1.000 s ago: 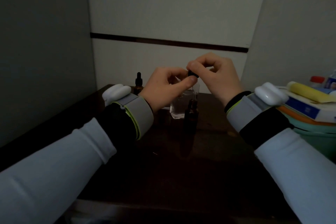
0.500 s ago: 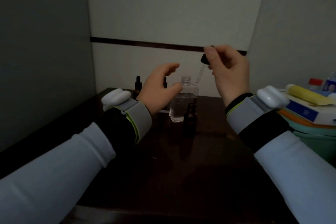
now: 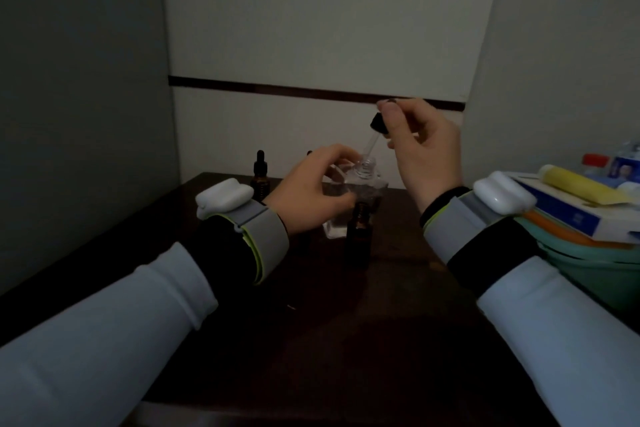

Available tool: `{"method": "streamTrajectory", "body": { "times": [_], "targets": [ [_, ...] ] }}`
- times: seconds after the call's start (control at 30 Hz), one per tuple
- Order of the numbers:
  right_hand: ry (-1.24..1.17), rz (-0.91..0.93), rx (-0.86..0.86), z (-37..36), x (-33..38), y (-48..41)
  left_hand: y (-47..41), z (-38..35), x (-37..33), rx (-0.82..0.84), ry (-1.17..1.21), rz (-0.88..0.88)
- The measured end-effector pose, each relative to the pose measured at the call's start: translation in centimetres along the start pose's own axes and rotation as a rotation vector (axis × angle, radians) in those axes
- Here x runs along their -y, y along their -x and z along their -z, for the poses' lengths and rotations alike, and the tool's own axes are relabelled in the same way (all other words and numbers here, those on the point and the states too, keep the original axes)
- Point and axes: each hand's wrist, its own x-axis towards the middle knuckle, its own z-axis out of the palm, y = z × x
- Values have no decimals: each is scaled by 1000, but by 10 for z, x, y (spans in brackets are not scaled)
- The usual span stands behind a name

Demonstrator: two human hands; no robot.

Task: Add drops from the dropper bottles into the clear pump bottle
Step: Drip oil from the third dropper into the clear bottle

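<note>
The clear pump bottle (image 3: 367,182) stands uncapped at the back of the dark table (image 3: 346,305), with clear liquid inside. My left hand (image 3: 313,191) curls round its left side. My right hand (image 3: 420,146) pinches the black bulb of a dropper (image 3: 375,130), and the glass pipette slants down to the bottle's open neck. An open amber dropper bottle (image 3: 360,229) stands just in front of the clear bottle. A capped amber dropper bottle (image 3: 259,173) stands further back on the left. Another dark cap peeks out behind my left hand.
A stack on the right holds a teal tub (image 3: 595,263), a white and blue box (image 3: 568,210) and a yellow tube (image 3: 581,185). Walls close in at the left and behind the table.
My right hand lifted the dropper out of the amber bottle and brought its tip down to the clear bottle's neck. My left hand left the dropper and closed on the clear bottle.
</note>
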Motion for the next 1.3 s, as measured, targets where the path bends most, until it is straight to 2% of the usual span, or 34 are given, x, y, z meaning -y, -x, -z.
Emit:
{"method": "streamTrajectory", "body": {
  "times": [0.13,0.27,1.3],
  "targets": [
    [120,-19,125,-3,-9,8,1,3,-3,11,10,10],
    [127,-43,176,-3,-11,8,-1,4,-3,9,18,17],
    [119,-56,163,-6,-12,10,-2,3,-1,23,23,20]
  ]
}}
